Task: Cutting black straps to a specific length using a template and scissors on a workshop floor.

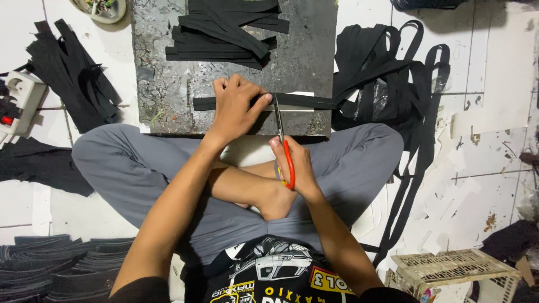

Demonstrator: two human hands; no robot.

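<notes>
A black printed shirt fills the bottom edge, with grey trousers above it on crossed legs and a bare foot tucked between the knees. To the lower left lie stacked black pieces; to the lower right stands a pale slatted crate on the white tiled floor.

The right hand is closed round the red handles of the scissors — the blades point away from the person and meet the strap just right of the left hand. The left hand lies flat, fingers together, pressing the strap down on the dark, scuffed board. The strap runs across the board's near part and off its right edge into a loose heap of black webbing.

Farther up the board sits a pile of cut strips. Left of the board — more black scraps and a white power socket block.
</notes>
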